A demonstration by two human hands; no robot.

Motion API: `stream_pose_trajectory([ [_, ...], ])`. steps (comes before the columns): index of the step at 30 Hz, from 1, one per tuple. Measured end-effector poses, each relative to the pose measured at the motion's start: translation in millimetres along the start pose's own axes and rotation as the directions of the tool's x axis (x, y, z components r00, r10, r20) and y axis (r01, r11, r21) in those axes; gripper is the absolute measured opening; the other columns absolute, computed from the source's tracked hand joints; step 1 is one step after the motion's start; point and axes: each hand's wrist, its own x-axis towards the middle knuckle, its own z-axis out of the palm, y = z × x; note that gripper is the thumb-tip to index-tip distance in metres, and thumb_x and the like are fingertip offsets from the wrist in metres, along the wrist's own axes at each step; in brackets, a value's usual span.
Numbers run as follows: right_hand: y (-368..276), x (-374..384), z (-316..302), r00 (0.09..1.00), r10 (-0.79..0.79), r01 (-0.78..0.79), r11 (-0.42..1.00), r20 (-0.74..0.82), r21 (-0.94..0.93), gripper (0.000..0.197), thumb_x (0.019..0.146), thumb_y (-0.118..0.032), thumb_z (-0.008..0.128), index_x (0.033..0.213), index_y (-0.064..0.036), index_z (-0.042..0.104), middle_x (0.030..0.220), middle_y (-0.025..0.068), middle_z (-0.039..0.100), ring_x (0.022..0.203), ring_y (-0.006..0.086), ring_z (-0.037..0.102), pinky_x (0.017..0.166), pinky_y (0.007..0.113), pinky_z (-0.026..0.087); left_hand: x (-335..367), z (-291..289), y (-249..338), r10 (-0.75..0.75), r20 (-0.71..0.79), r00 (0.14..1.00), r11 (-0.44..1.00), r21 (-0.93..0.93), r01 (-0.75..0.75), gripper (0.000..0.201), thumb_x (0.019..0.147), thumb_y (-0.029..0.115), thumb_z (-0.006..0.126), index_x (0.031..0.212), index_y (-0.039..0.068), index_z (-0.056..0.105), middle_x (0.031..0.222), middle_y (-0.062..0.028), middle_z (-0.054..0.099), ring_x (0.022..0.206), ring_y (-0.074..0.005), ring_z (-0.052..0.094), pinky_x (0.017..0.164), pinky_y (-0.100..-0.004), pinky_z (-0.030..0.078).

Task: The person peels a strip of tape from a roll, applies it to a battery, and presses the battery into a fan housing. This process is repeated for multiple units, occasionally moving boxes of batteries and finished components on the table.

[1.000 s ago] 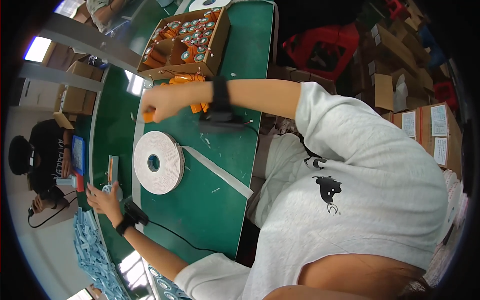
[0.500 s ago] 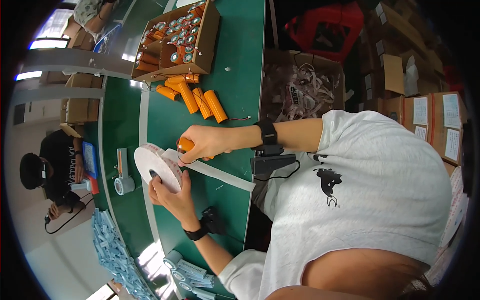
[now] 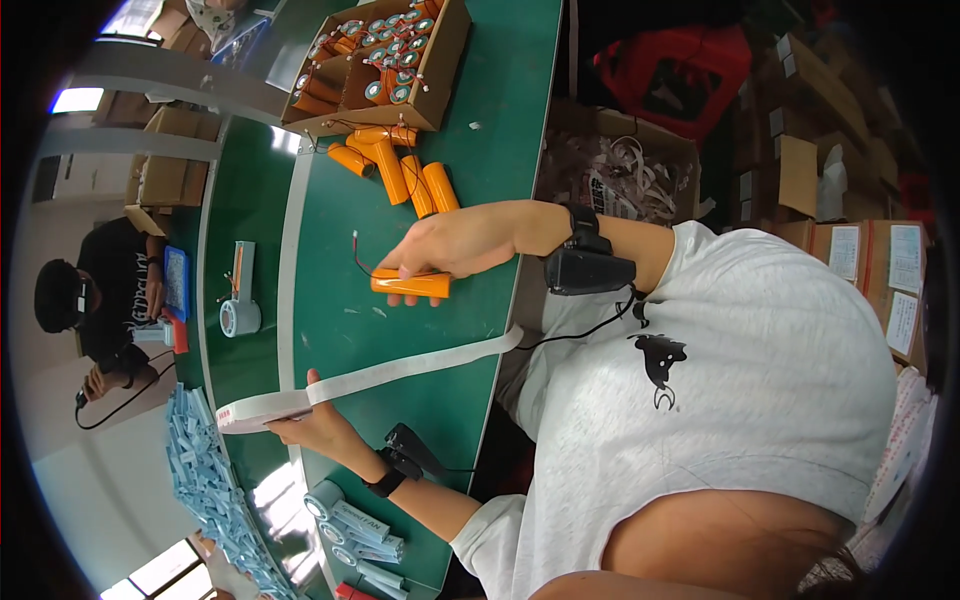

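Note:
My right hand [image 3: 445, 245], the upper one in view, is closed round an orange cylindrical battery pack [image 3: 412, 284], held level above the green table. A thin wire with a small white plug sticks out from the pack's far end. Lower down, my left hand [image 3: 325, 432] grips a roll of white tape [image 3: 262, 411], now nearly edge-on. From the roll a strip of white tape [image 3: 420, 364] stretches to the table edge by my shirt. Several more orange battery packs [image 3: 392, 170] lie loosely together above my right hand, with dark wires among them.
A cardboard box [image 3: 448, 80] of battery packs stands at the top of the green table [image 3: 490, 160]. Light-blue parts [image 3: 215, 480] are heaped at lower left; blue-grey handheld fans [image 3: 355, 525] lie nearer. A person [image 3: 110, 290] works at left. A carton of scraps [image 3: 650, 170] stands beside the table.
My left hand has moved down and left with the tape roll, which has turned edge-on. My right hand is now apart from the roll, and the battery pack shows more fully.

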Motion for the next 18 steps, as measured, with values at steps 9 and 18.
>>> stream_pose_trajectory([
  [9,-7,40,38,0.809,-0.555,0.526,0.831,-0.194,-0.184,0.028,0.082,-0.016,0.058,0.097,0.0069,0.056,0.078,0.0074,0.061,0.064,0.0151,0.055,0.063,0.028,0.046,-30,25,15,0.034,-0.024,0.999,0.931,0.365,-0.023,0.083,0.060,0.022,0.078,0.122,-0.006,0.031,0.110,-0.0264,0.042,0.104,-0.0396,0.037,0.090,-0.0483,0.030],
  [18,-9,86,83,0.812,-0.555,0.374,0.733,-0.181,-0.569,0.024,0.078,-0.012,0.059,0.096,0.0043,0.054,0.082,0.0170,0.060,0.074,0.0173,0.059,0.065,0.030,0.044,-44,33,31,0.111,-0.010,0.994,0.900,0.424,-0.097,0.080,0.060,0.024,0.077,0.120,-0.006,0.034,0.105,-0.0254,0.045,0.102,-0.0385,0.039,0.087,-0.0461,0.029],
])
